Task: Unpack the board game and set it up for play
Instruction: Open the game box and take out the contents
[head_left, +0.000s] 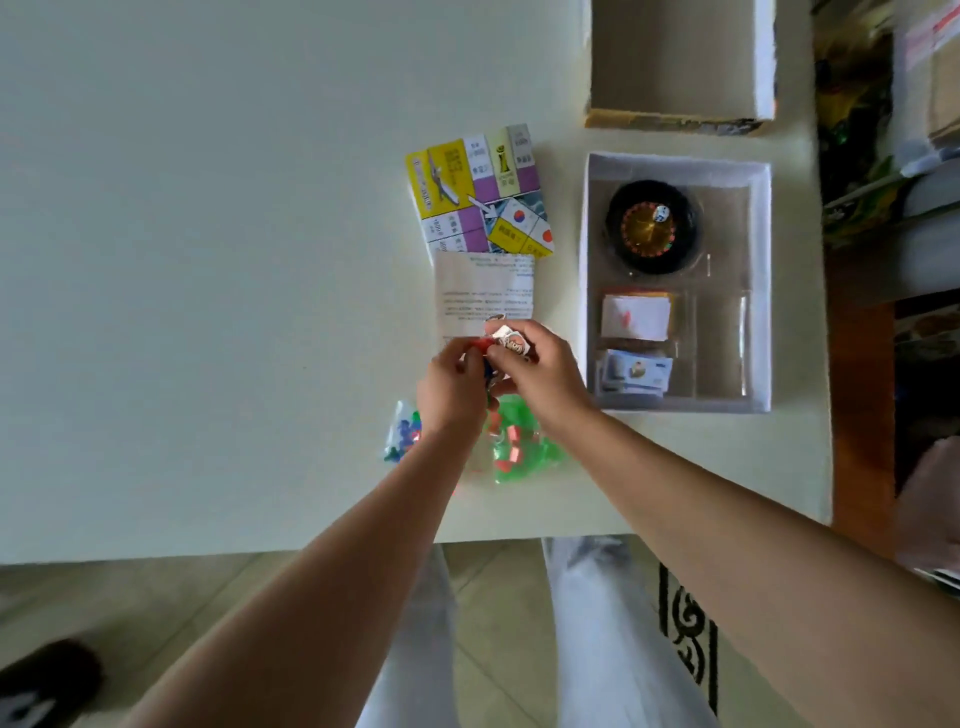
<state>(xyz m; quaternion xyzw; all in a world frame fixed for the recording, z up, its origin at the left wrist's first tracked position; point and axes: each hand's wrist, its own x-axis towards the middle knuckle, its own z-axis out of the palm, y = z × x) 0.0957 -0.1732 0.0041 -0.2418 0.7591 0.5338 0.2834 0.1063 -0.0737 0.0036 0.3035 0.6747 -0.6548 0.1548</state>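
A: Any print legible?
B: No, the instruction sheet (483, 291) is too blurred. Left hand (452, 384) pinches red pieces (475, 347) and right hand (535, 374) pinches a token (511, 340), both over the sheet, near the folded board (480, 192).

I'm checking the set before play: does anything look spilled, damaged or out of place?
Nothing looks spilled or broken. Only the folded board lies askew on the table; the wheel, cards and notes sit in their compartments of the tray.
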